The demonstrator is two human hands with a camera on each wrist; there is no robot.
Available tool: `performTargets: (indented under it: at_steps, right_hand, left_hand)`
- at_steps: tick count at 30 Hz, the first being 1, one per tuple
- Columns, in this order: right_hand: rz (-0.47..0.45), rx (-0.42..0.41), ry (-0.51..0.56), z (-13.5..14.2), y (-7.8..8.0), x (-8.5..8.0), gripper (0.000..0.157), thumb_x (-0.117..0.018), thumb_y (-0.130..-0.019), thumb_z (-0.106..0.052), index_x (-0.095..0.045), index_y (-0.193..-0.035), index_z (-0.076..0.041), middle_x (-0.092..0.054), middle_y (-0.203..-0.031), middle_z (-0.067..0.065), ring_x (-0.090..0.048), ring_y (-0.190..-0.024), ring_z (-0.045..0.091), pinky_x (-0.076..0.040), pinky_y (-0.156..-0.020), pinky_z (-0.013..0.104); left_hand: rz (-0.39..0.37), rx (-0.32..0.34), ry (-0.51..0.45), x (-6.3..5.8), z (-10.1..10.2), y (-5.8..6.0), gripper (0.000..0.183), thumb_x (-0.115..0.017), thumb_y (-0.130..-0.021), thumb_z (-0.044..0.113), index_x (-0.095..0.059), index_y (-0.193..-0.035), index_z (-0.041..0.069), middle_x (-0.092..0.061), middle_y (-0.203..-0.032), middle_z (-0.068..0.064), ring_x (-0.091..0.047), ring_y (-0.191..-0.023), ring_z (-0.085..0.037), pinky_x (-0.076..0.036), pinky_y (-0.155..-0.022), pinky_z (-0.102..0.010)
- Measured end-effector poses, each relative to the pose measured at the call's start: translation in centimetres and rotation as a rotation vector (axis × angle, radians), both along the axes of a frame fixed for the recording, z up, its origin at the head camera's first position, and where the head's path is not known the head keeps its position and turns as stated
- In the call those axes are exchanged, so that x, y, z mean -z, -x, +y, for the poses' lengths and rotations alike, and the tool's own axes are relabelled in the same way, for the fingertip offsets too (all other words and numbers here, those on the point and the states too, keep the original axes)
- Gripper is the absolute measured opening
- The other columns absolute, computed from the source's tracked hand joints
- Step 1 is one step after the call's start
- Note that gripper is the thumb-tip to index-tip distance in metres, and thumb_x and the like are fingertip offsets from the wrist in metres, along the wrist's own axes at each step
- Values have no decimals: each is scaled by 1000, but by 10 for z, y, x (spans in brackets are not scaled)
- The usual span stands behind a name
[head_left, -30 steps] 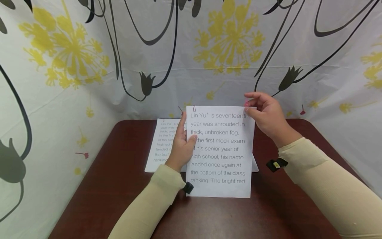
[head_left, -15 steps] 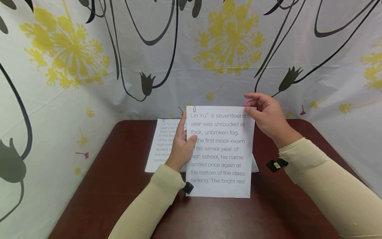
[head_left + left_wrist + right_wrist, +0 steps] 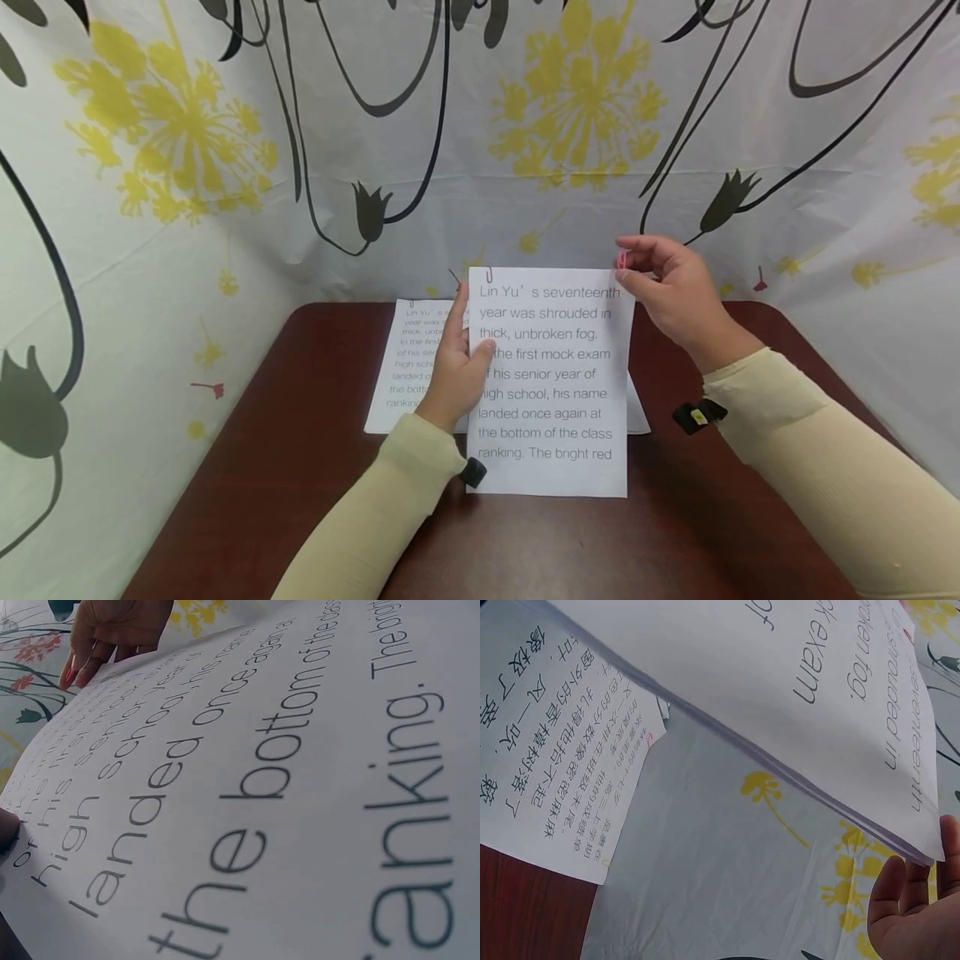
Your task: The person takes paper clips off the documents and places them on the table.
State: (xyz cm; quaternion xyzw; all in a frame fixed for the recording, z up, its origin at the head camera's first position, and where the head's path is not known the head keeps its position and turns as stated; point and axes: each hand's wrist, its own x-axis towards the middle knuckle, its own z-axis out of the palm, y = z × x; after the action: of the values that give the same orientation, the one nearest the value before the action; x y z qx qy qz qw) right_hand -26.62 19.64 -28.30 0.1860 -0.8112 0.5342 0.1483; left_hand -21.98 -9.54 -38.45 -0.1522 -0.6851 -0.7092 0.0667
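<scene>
My left hand (image 3: 456, 375) grips a stack of printed sheets (image 3: 551, 400) upright by its left edge, thumb on the front and fingers behind. A reddish paper clip (image 3: 489, 274) sits on the stack's top left. At the top right corner my right hand (image 3: 675, 292) pinches a pink paper clip (image 3: 622, 260) between thumb and index finger. In the left wrist view the right hand (image 3: 124, 630) shows past the paper's far edge. The right wrist view has the right fingers (image 3: 889, 892) beside the corner of the stack (image 3: 840, 697), whose layered edge shows.
More clipped sheets (image 3: 408, 367) lie behind on the dark red table (image 3: 300, 500), partly hidden by the held stack. Chinese text covers a sheet (image 3: 562, 750) in the right wrist view, with a pink clip and a yellow clip at its edge. A patterned curtain (image 3: 465, 150) hangs behind.
The held stack's top right corner has shifted slightly left, away from the right thumb. The pink clip has tilted a little in the right fingers. The left hand keeps its hold.
</scene>
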Motion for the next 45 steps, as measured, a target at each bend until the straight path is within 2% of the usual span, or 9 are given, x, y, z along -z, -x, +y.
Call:
performTargets:
  at_steps: [6, 12, 20, 28, 39, 45]
  right_hand:
    - [8, 2, -1, 2, -1, -1, 41, -66, -102, -6, -62, -142, -2, -67, -108, 1, -61, -95, 12, -53, -73, 15]
    - [14, 7, -3, 3, -2, -1, 43, -66, -101, -5, -61, -143, -1, -66, -106, -6, -60, -98, 11, -53, -75, 13]
    - [56, 8, 27, 7, -5, -2, 40, -67, -100, -2, -64, -139, 2, -66, -102, -7, -61, -99, 11, -53, -81, 12]
    - [37, 45, 0, 17, -10, 1, 39, -67, -101, -5, -64, -139, -2, -65, -104, -7, -58, -98, 13, -53, -78, 13]
    - [17, 42, -10, 25, -17, 10, 41, -68, -100, -4, -64, -140, 0, -67, -104, -5, -58, -98, 12, -53, -77, 12]
    - [3, 48, -37, 30, -24, 12, 41, -68, -100, -5, -64, -140, -1, -65, -106, -9, -57, -101, 12, -51, -76, 13]
  left_hand:
    - [15, -2, 7, 0, 0, 0, 91, -50, -108, 3, -10, -159, 67, -68, -137, 3, -78, -101, -25, -66, -81, -41]
    - [26, -2, 8, 1, -1, 1, 91, -50, -108, 3, -9, -159, 66, -68, -139, 2, -78, -101, -25, -66, -81, -40]
    - [20, 10, -6, 0, 0, 1, 92, -49, -108, 1, -10, -159, 67, -66, -142, -1, -78, -101, -27, -66, -81, -40]
    - [10, 8, -4, 0, 0, 0, 92, -50, -107, 1, -10, -159, 66, -66, -142, 1, -78, -100, -26, -66, -80, -40]
    - [4, 3, 2, 0, 0, -1, 92, -50, -107, 2, -10, -158, 68, -67, -140, 5, -79, -99, -25, -66, -82, -41]
    - [7, 4, 2, 0, 0, -1, 92, -50, -107, 2, -10, -159, 67, -67, -140, 4, -78, -100, -25, -66, -81, -41]
